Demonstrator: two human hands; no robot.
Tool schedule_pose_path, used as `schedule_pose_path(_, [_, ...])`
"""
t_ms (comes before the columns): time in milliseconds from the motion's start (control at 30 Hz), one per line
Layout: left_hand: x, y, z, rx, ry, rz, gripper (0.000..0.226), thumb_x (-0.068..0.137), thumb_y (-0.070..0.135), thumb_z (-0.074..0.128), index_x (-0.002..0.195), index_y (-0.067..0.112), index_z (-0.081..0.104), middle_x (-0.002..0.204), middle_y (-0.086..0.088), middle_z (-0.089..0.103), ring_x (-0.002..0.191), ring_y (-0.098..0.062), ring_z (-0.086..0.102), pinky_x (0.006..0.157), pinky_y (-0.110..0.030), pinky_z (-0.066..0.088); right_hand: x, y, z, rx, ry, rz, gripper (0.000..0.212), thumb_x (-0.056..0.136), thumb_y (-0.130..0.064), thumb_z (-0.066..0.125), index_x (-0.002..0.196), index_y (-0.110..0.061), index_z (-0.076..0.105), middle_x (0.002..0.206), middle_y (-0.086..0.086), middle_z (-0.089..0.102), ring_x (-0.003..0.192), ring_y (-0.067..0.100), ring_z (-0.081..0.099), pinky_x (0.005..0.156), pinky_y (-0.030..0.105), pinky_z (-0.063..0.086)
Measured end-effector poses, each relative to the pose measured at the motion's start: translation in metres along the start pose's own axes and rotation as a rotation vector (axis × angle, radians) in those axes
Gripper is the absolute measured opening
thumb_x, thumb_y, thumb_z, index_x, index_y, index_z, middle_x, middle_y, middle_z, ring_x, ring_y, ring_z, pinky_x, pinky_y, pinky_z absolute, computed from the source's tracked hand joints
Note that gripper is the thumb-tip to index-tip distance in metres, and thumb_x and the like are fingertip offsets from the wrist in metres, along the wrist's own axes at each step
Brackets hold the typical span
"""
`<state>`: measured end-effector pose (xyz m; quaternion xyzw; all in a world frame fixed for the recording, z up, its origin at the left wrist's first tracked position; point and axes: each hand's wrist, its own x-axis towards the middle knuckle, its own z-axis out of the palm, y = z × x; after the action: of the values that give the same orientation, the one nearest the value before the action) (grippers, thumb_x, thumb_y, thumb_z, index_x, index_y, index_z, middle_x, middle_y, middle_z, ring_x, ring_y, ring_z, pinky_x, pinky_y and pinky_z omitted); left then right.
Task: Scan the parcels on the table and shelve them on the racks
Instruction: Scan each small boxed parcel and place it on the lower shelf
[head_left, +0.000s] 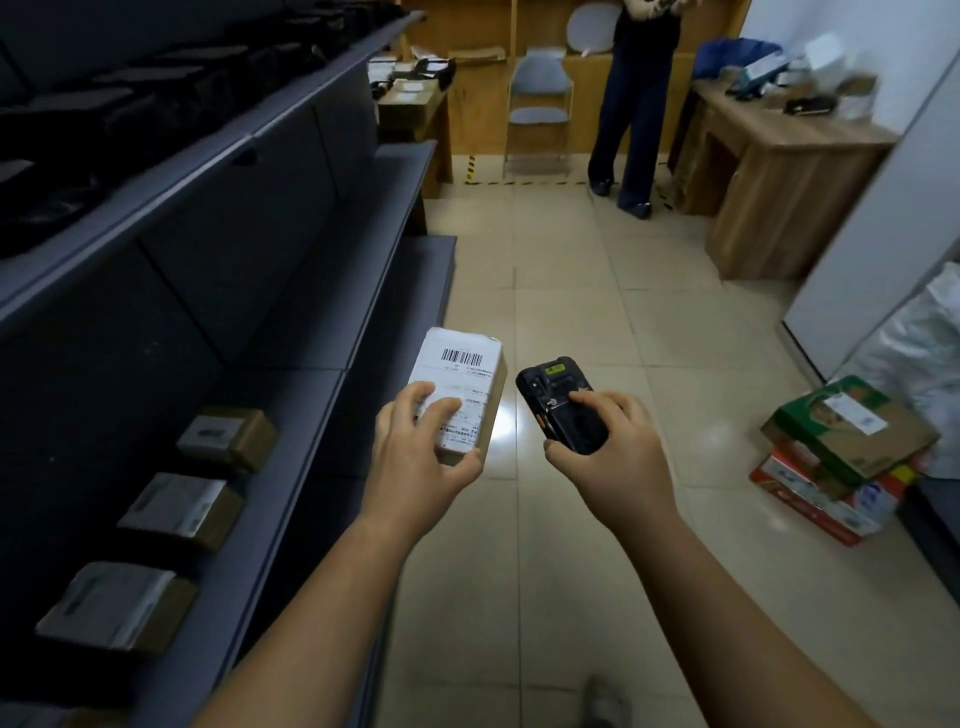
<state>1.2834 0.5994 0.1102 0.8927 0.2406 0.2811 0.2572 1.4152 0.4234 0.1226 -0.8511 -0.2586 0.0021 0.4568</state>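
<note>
Head view, looking down an aisle over a tiled floor (571, 291). On the left, a tall dark rack (291, 218), upper tiers too dim to read, lower shelf mostly bare toward the far end. Far right, a wooden counter (779, 171) with blurred clutter on top; number of parcels waiting there impossible to tell. Nearer on the right, a stack of cartons (847, 457) on the floor beside a white sack (924, 338).

On the rack's lower shelf, three small boxes (182, 509) in a row, apart from one another, labels up: shelved, by the look of it. Over the floor just beside the rack's edge, one more parcel (462, 384), label facing up, barcode end uncovered. Just right of it and not touching, a black scanner (561, 410), head end pointing away.

Left hand (415, 457) gripping the parcel's near end, fingers curled over the label, thumb against the side. Right hand (608, 441) wrapped round the scanner, one finger lying across it.

Judging from this: partway through, with three parcels placed and a fourth in hand, at the scan step or right after it; no telling whether scanned yet. Left to do: setting this parcel on the shelf, then returning to the counter for any others.
</note>
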Motion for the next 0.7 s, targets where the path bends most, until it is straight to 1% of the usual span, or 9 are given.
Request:
schedule_pose_path(133, [0.070, -0.022, 0.048, 0.014, 0.001, -0.037, 0.052, 0.074, 0.032, 0.079, 0.121, 0.024, 0.060, 0.142, 0.010, 0.033, 0.130, -0.015, 0.029, 0.098, -0.026, 0.034, 0.087, 0.030, 0.025, -0.009, -0.036, -0.028, 0.059, 0.068, -0.037, 0.078, 0.124, -0.031, 0.060, 0.120, -0.011, 0.049, 0.099, 0.008, 0.055, 0.083, 0.036, 0.056])
schedule_pose_path(200, [0.107, -0.032, 0.070, 0.020, 0.026, -0.070, 0.051, 0.074, 0.031, 0.080, 0.121, 0.024, 0.060, 0.142, 0.011, 0.033, 0.131, -0.015, 0.028, 0.098, -0.024, 0.031, 0.134, 0.040, 0.039, -0.001, -0.067, -0.074, 0.059, 0.067, -0.037, 0.079, 0.122, -0.031, 0.060, 0.121, -0.010, 0.049, 0.099, 0.010, 0.055, 0.082, 0.037, 0.056])
schedule_pose_path(300, [0.157, -0.047, 0.092, 0.033, 0.075, -0.173, 0.051, 0.072, 0.033, 0.079, 0.119, 0.023, 0.062, 0.141, 0.010, 0.035, 0.131, -0.017, 0.031, 0.100, -0.024, 0.031, 0.205, 0.049, 0.061, -0.013, -0.158, -0.123, 0.057, 0.066, -0.037, 0.080, 0.120, -0.033, 0.061, 0.122, -0.010, 0.050, 0.099, 0.014, 0.058, 0.079, 0.038, 0.056])
schedule_pose_path(367, [0.185, -0.058, 0.098, 0.048, 0.123, -0.217, 0.053, 0.070, 0.041, 0.072, 0.118, 0.022, 0.062, 0.140, 0.009, 0.037, 0.130, -0.017, 0.033, 0.100, -0.025, 0.031, 0.247, 0.046, 0.078, -0.002, -0.228, -0.169, 0.058, 0.066, -0.035, 0.081, 0.120, -0.032, 0.062, 0.123, -0.011, 0.050, 0.100, 0.014, 0.058, 0.079, 0.034, 0.055])
schedule_pose_path(400, [0.198, -0.065, 0.100, 0.057, 0.157, -0.240, 0.054, 0.069, 0.043, 0.070, 0.118, 0.022, 0.062, 0.140, 0.008, 0.038, 0.129, -0.018, 0.034, 0.100, -0.025, 0.031, 0.268, 0.042, 0.091, -0.003, -0.271, -0.206, 0.058, 0.066, -0.035, 0.081, 0.121, -0.031, 0.062, 0.124, -0.011, 0.049, 0.100, 0.013, 0.058, 0.079, 0.030, 0.053])
schedule_pose_path(500, [0.224, -0.092, 0.100, 0.089, 0.271, -0.374, 0.053, 0.070, 0.040, 0.072, 0.119, 0.022, 0.062, 0.140, 0.007, 0.038, 0.129, -0.018, 0.034, 0.100, -0.027, 0.032, 0.317, 0.026, 0.139, 0.009, -0.408, -0.314, 0.060, 0.066, -0.034, 0.083, 0.122, -0.029, 0.063, 0.125, -0.009, 0.050, 0.096, 0.008, 0.055, 0.076, 0.017, 0.043])
schedule_pose_path(600, [0.230, -0.127, 0.093, 0.116, 0.391, -0.532, 0.054, 0.070, 0.042, 0.067, 0.121, 0.022, 0.061, 0.141, 0.009, 0.036, 0.129, -0.015, 0.031, 0.102, -0.028, 0.032, 0.349, 0.006, 0.197, 0.049, -0.562, -0.417, 0.060, 0.065, -0.031, 0.085, 0.121, -0.028, 0.064, 0.123, -0.009, 0.051, 0.094, 0.001, 0.048, 0.075, 0.013, 0.040])
schedule_pose_path(667, [0.231, -0.157, 0.087, 0.126, 0.461, -0.635, 0.053, 0.072, 0.039, 0.072, 0.121, 0.022, 0.061, 0.142, 0.010, 0.036, 0.130, -0.015, 0.031, 0.103, -0.028, 0.031, 0.367, -0.007, 0.238, 0.066, -0.652, -0.477, 0.060, 0.064, -0.027, 0.085, 0.120, -0.029, 0.065, 0.121, -0.009, 0.052, 0.094, 0.000, 0.049, 0.074, 0.011, 0.039])
schedule_pose_path(700, [0.231, -0.174, 0.085, 0.132, 0.492, -0.687, 0.053, 0.073, 0.035, 0.075, 0.122, 0.022, 0.061, 0.142, 0.010, 0.035, 0.130, -0.016, 0.031, 0.104, -0.028, 0.030, 0.375, -0.012, 0.259, 0.069, -0.690, -0.502, 0.059, 0.063, -0.026, 0.084, 0.119, -0.030, 0.065, 0.120, -0.010, 0.053, 0.095, 0.003, 0.052, 0.075, 0.012, 0.040])
